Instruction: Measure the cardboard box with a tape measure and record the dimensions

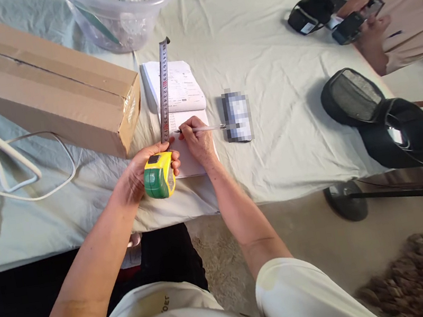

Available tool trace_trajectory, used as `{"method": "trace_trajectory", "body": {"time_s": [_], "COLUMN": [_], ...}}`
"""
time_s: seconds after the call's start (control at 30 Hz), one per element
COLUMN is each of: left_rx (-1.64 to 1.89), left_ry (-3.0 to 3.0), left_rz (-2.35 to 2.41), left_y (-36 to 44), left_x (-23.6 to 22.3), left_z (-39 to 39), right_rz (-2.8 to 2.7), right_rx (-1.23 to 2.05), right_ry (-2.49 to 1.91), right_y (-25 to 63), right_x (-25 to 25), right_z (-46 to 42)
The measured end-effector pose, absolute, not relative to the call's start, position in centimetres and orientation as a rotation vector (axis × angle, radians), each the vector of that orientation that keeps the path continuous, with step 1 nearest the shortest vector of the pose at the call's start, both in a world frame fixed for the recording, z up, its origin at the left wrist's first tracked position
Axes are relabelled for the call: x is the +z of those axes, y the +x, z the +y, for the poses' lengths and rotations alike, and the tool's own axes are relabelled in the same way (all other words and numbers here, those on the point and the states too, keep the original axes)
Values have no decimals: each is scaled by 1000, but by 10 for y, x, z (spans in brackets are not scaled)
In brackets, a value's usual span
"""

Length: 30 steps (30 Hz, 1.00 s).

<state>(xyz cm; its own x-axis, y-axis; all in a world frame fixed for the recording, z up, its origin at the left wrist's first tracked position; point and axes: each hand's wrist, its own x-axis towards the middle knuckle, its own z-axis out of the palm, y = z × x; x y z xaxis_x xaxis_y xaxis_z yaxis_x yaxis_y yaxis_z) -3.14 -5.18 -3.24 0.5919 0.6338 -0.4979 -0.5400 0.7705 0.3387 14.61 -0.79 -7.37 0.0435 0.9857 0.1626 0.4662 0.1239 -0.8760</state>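
Observation:
My left hand (141, 170) is wrapped round a yellow and green tape measure (158, 176). Its metal blade (163, 91) is pulled out and runs away from me over a notebook (183, 85), with the hooked end past the far edge of the pages. The notebook lies open, a printed page at the top and a lower page with a column of small writing. My right hand (197, 142) pinches a clear pen (206, 127), its tip at the lower page beside the blade. Whether the tip touches the paper I cannot tell.
Left of the notebook sits a closed cardboard box (51, 87), with a white cable (40, 193) near it. Behind stands a clear plastic tub (126, 24). A blurred phone-sized item (236, 117) and black caps (396, 132) lie rightward. Another person's hand (372, 31) holds a dark device.

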Motion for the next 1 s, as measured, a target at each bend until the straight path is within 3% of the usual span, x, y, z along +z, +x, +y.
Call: {"method": "trace_trajectory", "body": {"time_s": [1.0], "left_rx": [700], "left_ry": [158], "left_rz": [643], "left_y": [-31], "left_x": [-30], "left_z": [-54], "right_rz": [-1557], "right_rx": [720], "right_ry": [-1490], "right_y": [146], "right_x": [-78], "right_z": [-8]}}
